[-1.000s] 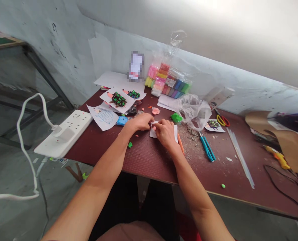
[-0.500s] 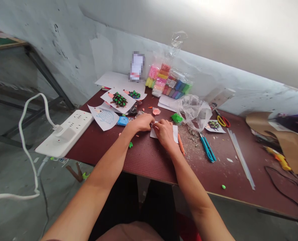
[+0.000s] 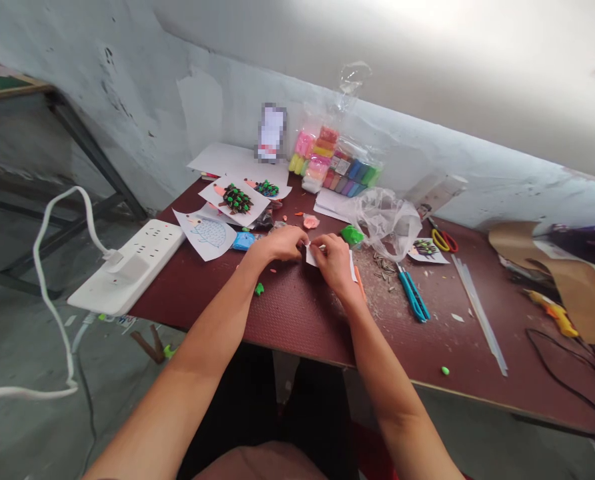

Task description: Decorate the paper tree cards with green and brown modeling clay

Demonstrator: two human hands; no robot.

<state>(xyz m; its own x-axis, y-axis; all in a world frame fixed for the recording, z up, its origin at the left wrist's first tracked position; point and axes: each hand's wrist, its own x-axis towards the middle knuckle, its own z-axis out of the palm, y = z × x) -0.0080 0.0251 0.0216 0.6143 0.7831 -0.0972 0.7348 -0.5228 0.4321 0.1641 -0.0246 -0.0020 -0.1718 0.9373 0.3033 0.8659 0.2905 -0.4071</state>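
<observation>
With the left hand (image 3: 286, 244) curled beside a white paper (image 3: 311, 258); cannot tell whether pinching. With the right hand (image 3: 333, 257) bent over that paper, fingertips close together, exact grip hidden. Placed roughly midway between the tabletop's (image 3: 297, 320) front and back edges. Note colourful packs (image 3: 317, 165) near the back edge, a green lump (image 3: 445, 371) near the front.

I am counting my two hands (image 3: 286, 244) (image 3: 333, 259) at one white card (image 3: 311, 258), three hedgehog pictures (image 3: 235, 199) left of it, and one small picture (image 3: 425, 250), one blue cutter (image 3: 413, 293) and one pair of scissors (image 3: 443, 235) to its right.
</observation>
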